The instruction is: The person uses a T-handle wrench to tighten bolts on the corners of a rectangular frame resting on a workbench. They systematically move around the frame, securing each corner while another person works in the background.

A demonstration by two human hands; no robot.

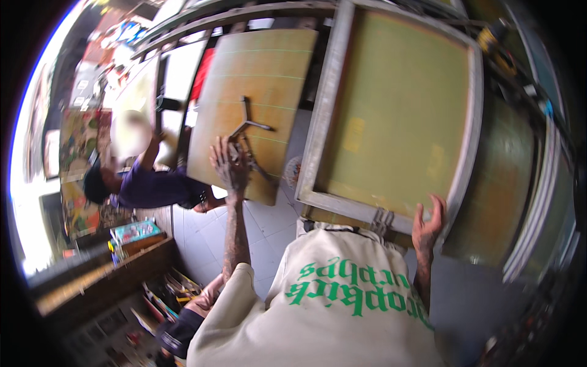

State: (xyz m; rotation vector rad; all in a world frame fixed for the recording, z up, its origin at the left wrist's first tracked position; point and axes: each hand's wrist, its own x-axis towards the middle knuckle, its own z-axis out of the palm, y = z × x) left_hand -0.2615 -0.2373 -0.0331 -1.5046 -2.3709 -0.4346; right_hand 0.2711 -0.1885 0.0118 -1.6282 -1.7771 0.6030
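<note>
My left hand [231, 166] reaches over a tan board marked with pale green lines [211, 116], palm down with its fingers spread. Just beyond the fingertips lies a dark three-armed Y-shaped wrench [246, 121]; one arm ends near the fingers. Another dark metal piece [255, 164] sits beside the hand, partly hidden by it. On the right, a silkscreen frame [315, 147] with a greenish-yellow mesh [397, 110] lies flat. At its near right corner, my right hand [428, 229] has its fingers apart against the frame's edge. Metal hinge-like hardware [382, 221] shows on the near rail.
A person in a purple shirt [153, 188] and dark cap stands at the left. Another person's dark clothing [178, 333] shows lower left. A wooden shelf [110, 275] holds a turquoise box [136, 230]. Farther right lies another screen [498, 177]. Grey tiles [263, 226] cover the floor.
</note>
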